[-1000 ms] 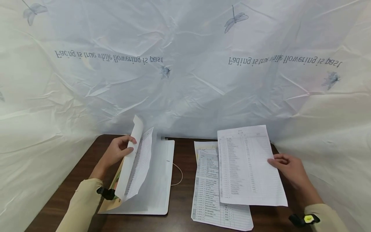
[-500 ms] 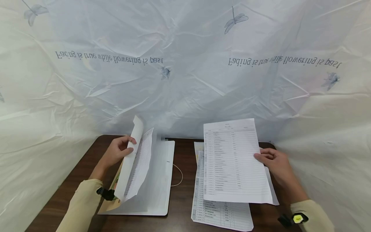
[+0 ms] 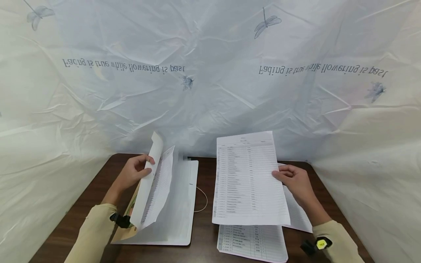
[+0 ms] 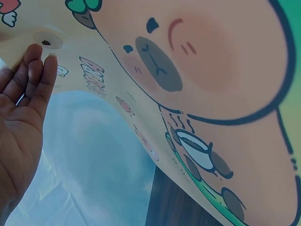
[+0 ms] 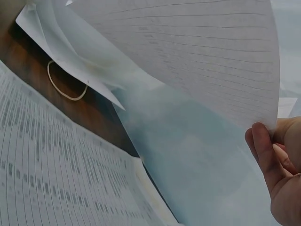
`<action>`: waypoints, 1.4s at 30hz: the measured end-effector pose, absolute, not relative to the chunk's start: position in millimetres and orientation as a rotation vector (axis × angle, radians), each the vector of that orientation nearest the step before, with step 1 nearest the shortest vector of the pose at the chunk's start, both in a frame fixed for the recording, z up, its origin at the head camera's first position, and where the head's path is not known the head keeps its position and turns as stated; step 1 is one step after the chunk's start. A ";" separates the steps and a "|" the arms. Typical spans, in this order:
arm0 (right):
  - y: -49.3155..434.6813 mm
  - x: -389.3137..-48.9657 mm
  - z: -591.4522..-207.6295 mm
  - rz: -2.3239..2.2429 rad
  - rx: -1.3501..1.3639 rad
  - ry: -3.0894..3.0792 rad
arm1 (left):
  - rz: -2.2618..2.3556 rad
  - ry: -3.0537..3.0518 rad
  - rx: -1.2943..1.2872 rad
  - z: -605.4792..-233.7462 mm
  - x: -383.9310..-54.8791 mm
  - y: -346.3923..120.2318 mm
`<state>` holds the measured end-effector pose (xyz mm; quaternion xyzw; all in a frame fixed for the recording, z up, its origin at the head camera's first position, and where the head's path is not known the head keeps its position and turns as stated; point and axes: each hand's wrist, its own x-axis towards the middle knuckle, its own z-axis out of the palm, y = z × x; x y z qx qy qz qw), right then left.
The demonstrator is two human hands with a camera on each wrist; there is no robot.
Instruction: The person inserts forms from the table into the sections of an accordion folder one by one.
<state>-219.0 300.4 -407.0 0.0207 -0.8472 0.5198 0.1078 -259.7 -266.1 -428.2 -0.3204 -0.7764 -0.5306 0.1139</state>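
My left hand [image 3: 133, 171] pinches the raised cover of a file folder [image 3: 179, 219] between thumb and fingers. The folder is pale inside, and its outer side carries a cartoon animal [image 4: 197, 61] in the left wrist view. A printed sheet [image 3: 159, 190] leans inside it against the cover. At the right, my right hand [image 3: 294, 182] pinches the right edge of a printed sheet of paper [image 3: 248, 179], lifted and tilted over other papers. Below it lies a printed sheet with a table of rows [image 3: 251, 243]. Another sheet [image 3: 296, 210] lies partly under my right hand.
Everything lies on a dark brown wooden table [image 3: 204, 233]. A thin pale elastic loop [image 3: 206, 199] sticks out from the folder's right edge. A whitish curtain [image 3: 210, 102] with printed lettering hangs behind the table and along both sides.
My right hand has carried the lifted sheet leftward, across the lower papers. Another sheet now shows at the right beneath that hand. The left hand and the folder have stayed in place.
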 end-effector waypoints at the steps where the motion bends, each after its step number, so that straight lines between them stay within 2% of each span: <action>1: 297.2 -219.6 -406.9 1.537 0.063 -2.489 | -1.554 -2.277 -0.938 -428.3 -259.9 -266.2; 30: 224.5 -233.7 -393.6 1.872 0.109 -2.382 | -1.559 -2.266 -0.916 -429.7 -260.3 -267.3; 42: 197.0 -244.2 -403.5 1.931 0.145 -2.359 | -1.584 -2.251 -0.920 -429.4 -259.1 -265.9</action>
